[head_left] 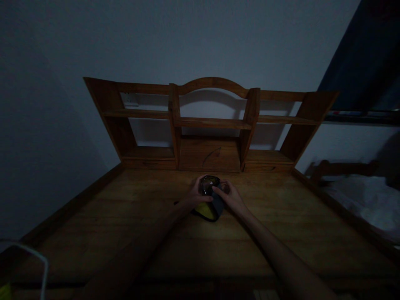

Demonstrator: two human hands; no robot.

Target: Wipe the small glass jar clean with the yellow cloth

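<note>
Black, glossy rounded object (208, 184) sits between your half-curled left hand (197, 196) and right hand (231, 196), both gripping, against a black-edged yellow-and-grey item (206, 211).

Hands (197, 192) (231, 197) holding glossy object (208, 183), wooden desk (281, 212)

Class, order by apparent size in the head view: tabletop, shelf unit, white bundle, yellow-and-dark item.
1. Tabletop
2. Shelf unit
3. White bundle
4. Yellow-and-dark item, partly hidden

Head view from above desk (281, 221), facing forward and down toward wall (203, 37); dim, probably fairly close
</note>
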